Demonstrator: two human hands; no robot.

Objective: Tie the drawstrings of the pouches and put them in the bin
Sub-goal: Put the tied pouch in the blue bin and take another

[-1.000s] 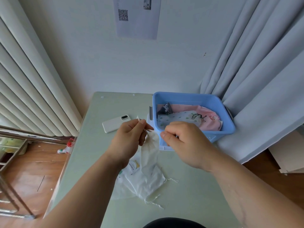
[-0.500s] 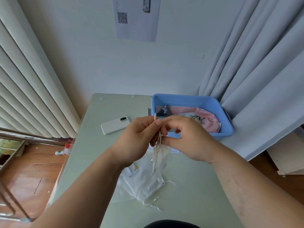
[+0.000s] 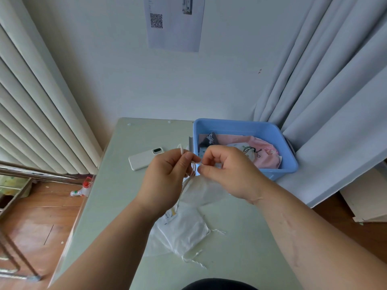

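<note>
Finding: both hands are closed on the cord. My left hand pinches the drawstring between thumb and forefinger, with a small loop standing up above the knuckles. My right hand pinches the same cord just beside it, fingers curled. The two hands nearly touch at frame centre.

Location of work: the sheer white pouch hangs below my hands over the table, in front of the blue bin. It is not in the bin.

Change noted: a second ago my hands stood apart with the cord drawn out sideways. Half a second ago they met. Now the cord is doubled into loops between the fingertips, and the pouch has lifted slightly with them.

Assessment: the knot appears to be forming but is not pulled tight; I cannot tell whether a crossing is complete.

Outstanding: a second white pouch lies on the table at lower centre with its strings loose. Other pouches already sit in the bin.
</note>
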